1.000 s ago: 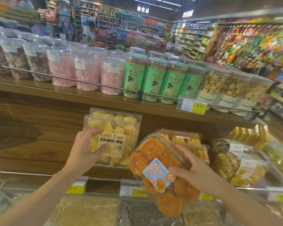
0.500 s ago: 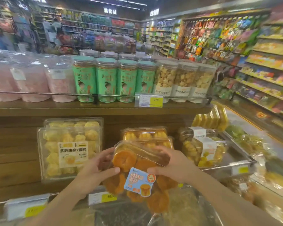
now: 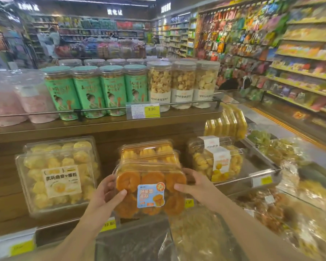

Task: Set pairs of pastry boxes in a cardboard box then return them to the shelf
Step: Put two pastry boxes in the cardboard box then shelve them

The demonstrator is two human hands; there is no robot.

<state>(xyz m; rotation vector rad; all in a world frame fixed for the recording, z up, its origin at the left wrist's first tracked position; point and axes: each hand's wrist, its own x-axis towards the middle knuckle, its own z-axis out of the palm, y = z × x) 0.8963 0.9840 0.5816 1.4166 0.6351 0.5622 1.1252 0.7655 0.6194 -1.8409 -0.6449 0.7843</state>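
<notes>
Clear thin plastic makes up the pastry box [image 3: 149,187] that both hands hold just in front of the lower shelf [image 3: 105,132], upright and tipped slightly back, its blue label facing the camera. The left hand [image 3: 104,194] grips its left edge, thumb on the front and fingers curled behind; the right hand [image 3: 194,187] clamps the right edge the same way. Behind the box, two more boxes of orange pastries [image 3: 149,151] lean against the shelf back. To its left stands a larger box of yellow puffs [image 3: 58,174]; to its right, another box of pastries [image 3: 216,161].

The box looks light, but its walls probably flex and the smooth plastic may slip. The pastries inside look crumbly, so squeezing the faces risks crushing them. The stiffer side rims, where the hands now sit, seem the safest hold.
</notes>
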